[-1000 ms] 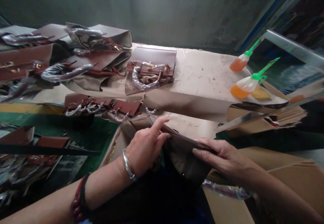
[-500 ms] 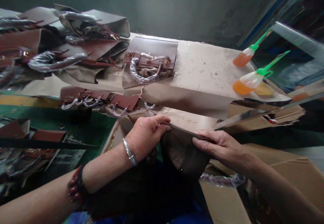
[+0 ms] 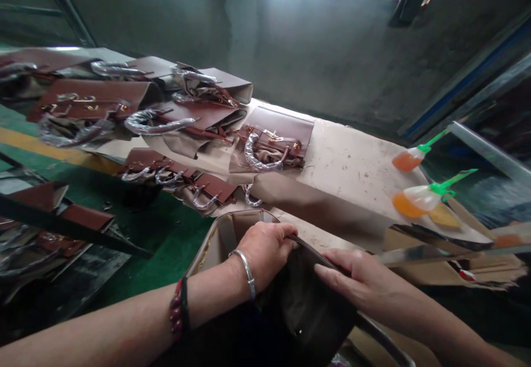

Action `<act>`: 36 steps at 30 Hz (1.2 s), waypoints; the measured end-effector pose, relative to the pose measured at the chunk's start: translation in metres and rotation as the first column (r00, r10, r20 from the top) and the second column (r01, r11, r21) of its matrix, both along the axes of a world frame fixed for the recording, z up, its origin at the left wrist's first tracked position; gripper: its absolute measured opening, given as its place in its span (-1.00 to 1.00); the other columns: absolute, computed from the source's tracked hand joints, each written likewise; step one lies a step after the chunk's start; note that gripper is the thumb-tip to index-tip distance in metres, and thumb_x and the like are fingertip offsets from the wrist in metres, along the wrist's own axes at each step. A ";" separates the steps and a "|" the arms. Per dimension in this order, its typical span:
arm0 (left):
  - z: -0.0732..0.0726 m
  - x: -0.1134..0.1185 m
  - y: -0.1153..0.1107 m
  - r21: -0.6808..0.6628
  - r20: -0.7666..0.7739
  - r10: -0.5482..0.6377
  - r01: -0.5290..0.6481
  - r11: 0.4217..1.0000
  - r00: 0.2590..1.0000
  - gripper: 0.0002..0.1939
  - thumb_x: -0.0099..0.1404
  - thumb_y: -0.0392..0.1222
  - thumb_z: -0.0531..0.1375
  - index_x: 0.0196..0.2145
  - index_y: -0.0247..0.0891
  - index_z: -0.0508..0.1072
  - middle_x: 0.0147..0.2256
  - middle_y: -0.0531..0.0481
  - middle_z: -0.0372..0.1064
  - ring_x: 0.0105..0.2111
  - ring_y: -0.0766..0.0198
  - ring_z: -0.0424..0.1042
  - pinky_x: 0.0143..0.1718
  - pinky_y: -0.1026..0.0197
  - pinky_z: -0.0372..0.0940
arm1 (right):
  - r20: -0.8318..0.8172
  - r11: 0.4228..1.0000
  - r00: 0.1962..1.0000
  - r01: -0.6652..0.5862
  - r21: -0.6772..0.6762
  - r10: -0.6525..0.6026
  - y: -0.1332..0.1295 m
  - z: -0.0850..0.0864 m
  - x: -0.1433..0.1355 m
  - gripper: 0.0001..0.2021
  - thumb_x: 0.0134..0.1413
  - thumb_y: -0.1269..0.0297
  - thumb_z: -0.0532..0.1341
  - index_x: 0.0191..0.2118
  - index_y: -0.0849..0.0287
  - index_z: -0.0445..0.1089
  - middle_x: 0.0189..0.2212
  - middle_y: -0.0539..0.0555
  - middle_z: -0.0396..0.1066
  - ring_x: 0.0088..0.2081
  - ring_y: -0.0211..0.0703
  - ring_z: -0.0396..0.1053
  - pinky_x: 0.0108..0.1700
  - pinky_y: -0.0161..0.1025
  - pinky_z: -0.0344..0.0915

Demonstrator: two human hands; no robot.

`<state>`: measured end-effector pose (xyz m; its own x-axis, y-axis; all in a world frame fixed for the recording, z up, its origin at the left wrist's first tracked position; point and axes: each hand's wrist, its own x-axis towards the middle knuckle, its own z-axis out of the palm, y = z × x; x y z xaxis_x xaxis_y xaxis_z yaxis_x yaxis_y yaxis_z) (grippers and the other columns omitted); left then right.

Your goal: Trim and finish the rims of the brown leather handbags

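Observation:
Both hands are on the rim of a handbag (image 3: 317,306), open at the top, with brown lining and a pale stiff inner wall with yellowish glue along one edge. My left hand (image 3: 263,256) pinches the upper edge of the panel between thumb and fingers. Further right on the same edge, my right hand (image 3: 354,278) is closed, thumb on the near side and fingers behind. Dark shadow hides the bag's lower part. A curved strip (image 3: 385,336) shows below my right wrist.
Ahead, a paper-covered table (image 3: 352,157) bears a brown handbag (image 3: 286,126) with a plastic-wrapped handle, and several more lie left. At right stand two squeeze bottles (image 3: 415,201) (image 3: 409,160) of orange liquid beside a metal frame (image 3: 489,151). Further bags (image 3: 89,218) rest lower left behind a dark bar.
The view has tilted up, so a window now shows and the table sits lower in the picture. My hands are closer together along the bag's edge, both still gripping it.

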<state>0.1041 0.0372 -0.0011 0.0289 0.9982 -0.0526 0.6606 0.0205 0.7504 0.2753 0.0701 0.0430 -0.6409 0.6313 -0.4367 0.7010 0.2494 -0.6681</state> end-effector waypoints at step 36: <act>-0.010 -0.054 0.001 0.020 -0.167 -0.034 0.038 0.999 0.985 -0.86 0.13 -0.22 0.05 -0.52 -0.25 0.35 -0.55 0.08 0.24 -0.48 0.34 0.21 -0.43 0.30 0.09 | 0.043 0.994 0.998 -0.046 0.101 0.042 0.006 -0.017 -0.002 -0.69 0.08 0.08 -0.04 -0.51 0.17 0.22 -0.55 0.00 0.26 -0.48 -0.22 0.19 -0.45 -0.30 0.11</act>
<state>0.0498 0.0381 -0.0112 0.0574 0.9977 -0.0369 0.7765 -0.0214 0.6297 0.2737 0.0760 0.0263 -0.6520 0.6456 -0.3976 0.7140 0.3462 -0.6086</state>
